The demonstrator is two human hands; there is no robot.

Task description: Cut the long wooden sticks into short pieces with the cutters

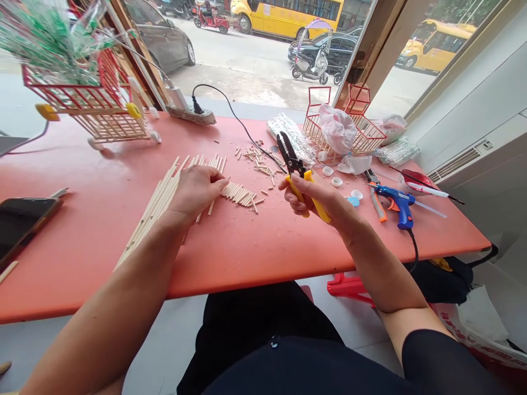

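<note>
Gripping the yellow-handled pliers (296, 164) with curled fingers, the right hand (315, 192) is hovering above the red table (247, 247), where long wooden sticks (152, 212) are lying partly beneath the left hand (195, 189). The latter's fingertips are almost meeting beside the short pieces (239, 195); whether they are pinching one, I cannot tell.

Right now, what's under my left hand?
Long, thin, pale wooden sticks show around your left hand, on the smooth coral-red tabletop. Whatever lies directly beneath it is covered, so I can't tell how they run there.
</note>
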